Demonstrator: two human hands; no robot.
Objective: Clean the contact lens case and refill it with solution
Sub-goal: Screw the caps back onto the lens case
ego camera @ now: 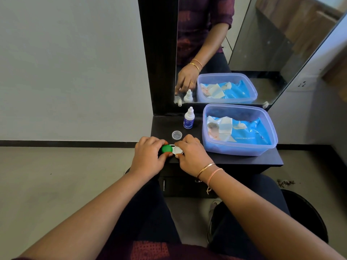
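Observation:
The contact lens case (175,149) lies on the dark dresser top (163,126), near its front left edge. Its left well carries a green cap (167,148); its right side shows white. My left hand (148,156) grips the green cap with thumb and fingers. My right hand (191,154) holds the white side of the case. Behind the case a small clear round lid (176,135) rests on the surface. Farther back stands the white solution bottle (188,118) with a blue label, upright and capped.
A translucent blue plastic tub (262,147) holding a blue pack of baby wipes (249,131) fills the right side of the dresser top. A mirror (262,44) rises right behind. Drawers sit below the front edge, above my knees.

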